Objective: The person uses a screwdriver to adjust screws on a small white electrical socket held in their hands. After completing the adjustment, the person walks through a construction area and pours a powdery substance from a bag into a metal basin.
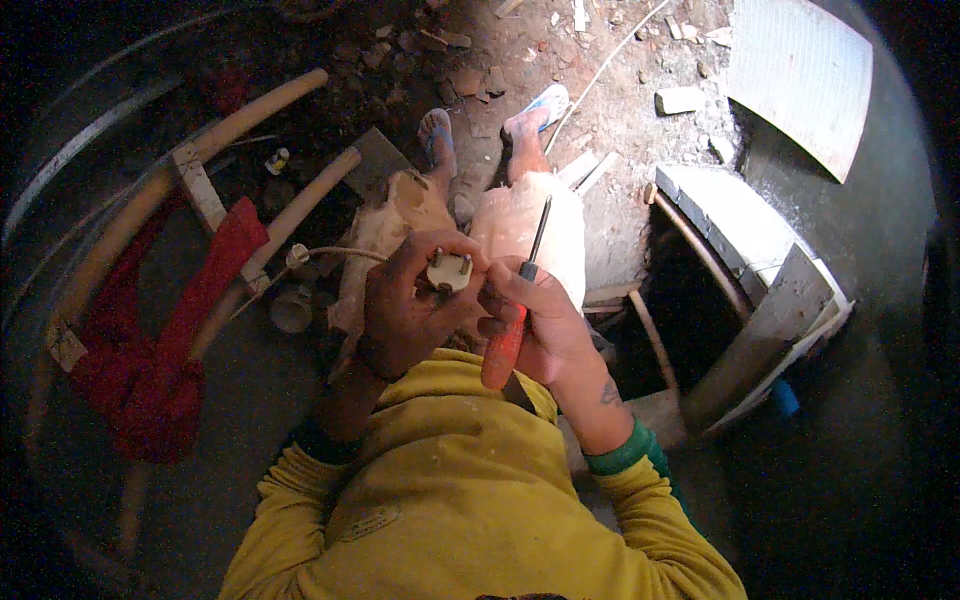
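My left hand (405,300) is closed around a white two-pin electrical plug (446,277), its metal pins pointing up and away from me. A pale cable (345,252) runs out to the left from behind that hand. My right hand (550,318) grips a screwdriver (507,345) with a red handle and a black collar. The screwdriver's metal shaft points up and away, clear of the plug. Both hands are close together above my lap, the right fingertips right beside the plug. Whether they touch it I cannot tell.
At the left stands a wooden pole frame (262,222) with a red cloth (165,375) draped over it. A white-topped wooden bench (725,215) is at the right, and a curved pale sheet (800,75) beyond it. Rubble (465,82) and a thin cable (605,68) lie past my feet.
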Demonstrator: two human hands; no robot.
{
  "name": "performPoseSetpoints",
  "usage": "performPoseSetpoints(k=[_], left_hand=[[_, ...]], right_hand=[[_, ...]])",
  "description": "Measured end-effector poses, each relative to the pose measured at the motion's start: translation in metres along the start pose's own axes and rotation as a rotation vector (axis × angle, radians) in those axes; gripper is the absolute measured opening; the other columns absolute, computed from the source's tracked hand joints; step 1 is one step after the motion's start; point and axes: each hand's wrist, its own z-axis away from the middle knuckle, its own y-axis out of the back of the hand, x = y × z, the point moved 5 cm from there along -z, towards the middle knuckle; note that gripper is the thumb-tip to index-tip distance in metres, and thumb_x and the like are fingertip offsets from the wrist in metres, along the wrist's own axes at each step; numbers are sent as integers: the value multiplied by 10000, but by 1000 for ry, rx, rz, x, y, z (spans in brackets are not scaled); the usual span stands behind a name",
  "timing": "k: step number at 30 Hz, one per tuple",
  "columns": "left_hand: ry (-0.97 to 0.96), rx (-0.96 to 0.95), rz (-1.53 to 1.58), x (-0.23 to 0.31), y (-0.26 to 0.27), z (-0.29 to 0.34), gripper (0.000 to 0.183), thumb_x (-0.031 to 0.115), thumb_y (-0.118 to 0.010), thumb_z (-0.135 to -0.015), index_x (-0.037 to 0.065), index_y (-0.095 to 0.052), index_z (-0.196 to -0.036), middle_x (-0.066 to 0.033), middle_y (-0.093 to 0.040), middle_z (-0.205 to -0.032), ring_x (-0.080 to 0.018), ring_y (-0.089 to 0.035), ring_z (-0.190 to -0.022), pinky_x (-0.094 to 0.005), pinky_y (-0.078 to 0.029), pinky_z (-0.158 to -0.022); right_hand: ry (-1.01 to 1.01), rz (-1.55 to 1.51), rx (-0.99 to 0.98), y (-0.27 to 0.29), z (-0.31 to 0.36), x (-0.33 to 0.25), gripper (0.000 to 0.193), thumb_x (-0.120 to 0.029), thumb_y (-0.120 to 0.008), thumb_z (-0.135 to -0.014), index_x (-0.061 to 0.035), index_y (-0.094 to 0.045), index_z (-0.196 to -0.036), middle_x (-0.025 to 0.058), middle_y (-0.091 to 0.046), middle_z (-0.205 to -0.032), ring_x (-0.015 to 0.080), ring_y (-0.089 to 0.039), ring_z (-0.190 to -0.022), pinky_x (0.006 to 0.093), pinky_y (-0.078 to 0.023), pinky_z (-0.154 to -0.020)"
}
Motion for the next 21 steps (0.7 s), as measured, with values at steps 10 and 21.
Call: performPoseSetpoints(k=[10, 21], left_hand=[[131, 67, 426, 12, 32, -12, 290, 54, -707, -866, 52, -553, -1112, -27, -629, -973, -97, -594, -917, -252, -493, -840], [353, -82, 266, 33, 20, -10, 233, 49, -697, -862, 39, -598, -1072, -20, -632, -959, -85, -601, -899, -245, -514, -813]], right_hand=[[824, 1719, 160, -61, 56, -48, 300, -119, -584, -914, -55, -635, -1203, 117, -557, -813, 225, -589, -718, 325, -462, -640], [1127, 1638, -61, -65, 38, -51, 307, -105, -735, -760, -118, -673, -1060, 89, -646, -957, 295, -664, -825, 366, -539, -671]])
